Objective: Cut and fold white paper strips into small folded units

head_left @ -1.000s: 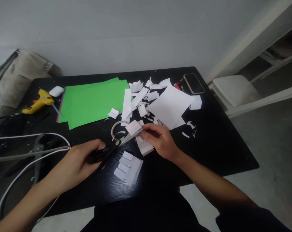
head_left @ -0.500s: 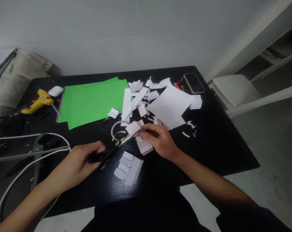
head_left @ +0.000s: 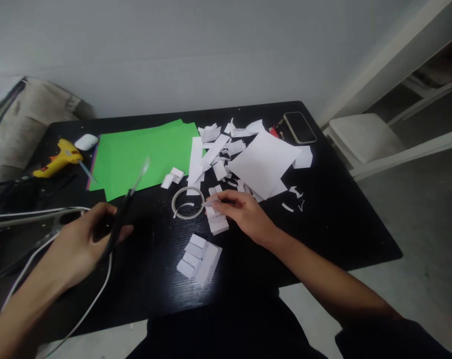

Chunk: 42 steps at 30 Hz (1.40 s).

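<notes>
- Now my left hand (head_left: 86, 239), closed on the scissors (head_left: 124, 209), has swung off to nine o'clock from my right hand (head_left: 246, 212).
- That right hand keeps the folded white paper (head_left: 217, 223) pinched, thumb against fingers, free of the blades.
- A small white piece (head_left: 166, 181) newly lies at ten o'clock, by the green sheets (head_left: 143, 154); one snip seems done.
</notes>
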Each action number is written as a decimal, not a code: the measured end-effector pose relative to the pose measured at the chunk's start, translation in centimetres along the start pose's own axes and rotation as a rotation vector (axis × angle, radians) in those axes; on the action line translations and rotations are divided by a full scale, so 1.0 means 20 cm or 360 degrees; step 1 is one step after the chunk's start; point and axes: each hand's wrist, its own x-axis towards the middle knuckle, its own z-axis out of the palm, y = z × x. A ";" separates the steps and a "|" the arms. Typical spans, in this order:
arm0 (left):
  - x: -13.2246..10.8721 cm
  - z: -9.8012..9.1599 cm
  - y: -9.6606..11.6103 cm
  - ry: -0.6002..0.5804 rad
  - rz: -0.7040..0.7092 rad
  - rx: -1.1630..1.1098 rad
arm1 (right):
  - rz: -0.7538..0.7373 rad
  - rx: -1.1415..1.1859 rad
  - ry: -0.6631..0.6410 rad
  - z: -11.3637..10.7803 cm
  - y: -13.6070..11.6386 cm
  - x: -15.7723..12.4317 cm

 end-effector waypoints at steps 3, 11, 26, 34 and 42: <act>0.01 -0.02 -0.01 0.0008 -0.0165 0.0269 | 0.0019 0.0063 0.0001 -0.01 0.01 0.01; 0.03 0.01 0.09 -0.0133 -0.0200 0.0768 | 0.0090 0.0192 0.0034 -0.02 0.03 0.01; 0.14 0.05 0.19 0.0119 0.0207 0.0903 | 0.0085 0.0175 0.0004 -0.01 0.03 0.01; 0.34 0.22 0.44 0.0185 0.0590 0.0471 | -0.0105 -0.0144 0.0173 -0.02 0.05 0.03; 0.33 0.30 0.44 0.0113 0.0591 0.0440 | -0.0160 -0.0293 0.0145 -0.02 0.07 0.04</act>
